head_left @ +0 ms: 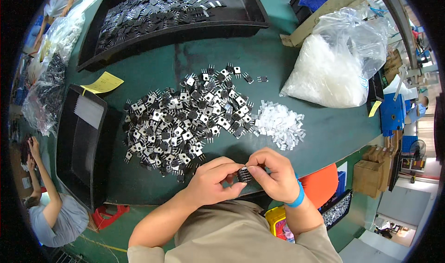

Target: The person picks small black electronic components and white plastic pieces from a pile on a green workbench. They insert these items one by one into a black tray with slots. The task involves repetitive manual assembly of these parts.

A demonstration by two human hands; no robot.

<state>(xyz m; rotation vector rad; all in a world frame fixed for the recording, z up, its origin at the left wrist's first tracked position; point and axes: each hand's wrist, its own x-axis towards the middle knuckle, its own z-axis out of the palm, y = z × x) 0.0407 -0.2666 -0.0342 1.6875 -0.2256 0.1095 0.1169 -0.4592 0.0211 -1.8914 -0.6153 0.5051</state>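
Observation:
Close to the table's near edge, my left hand [214, 181] and my right hand [274, 174] meet with fingers pinched. Between them is a small stack of black transistors [244, 174], held from both sides. Fingertips cover part of the stack, and whether a smaller piece is pinched there too cannot be seen. Just beyond my hands lies a broad heap of loose three-legged transistors [185, 119], black with silvery backs. To its right is a small pile of whitish translucent pieces [279, 125]. My right wrist wears a blue band [298, 194].
A long black tray [171, 34] of transistors stands at the back. Another black bin [88, 165] with a yellow note [104, 83] is at left. A clear bag [324, 73] of white pieces sits at right. Another person [53, 216] works at far left.

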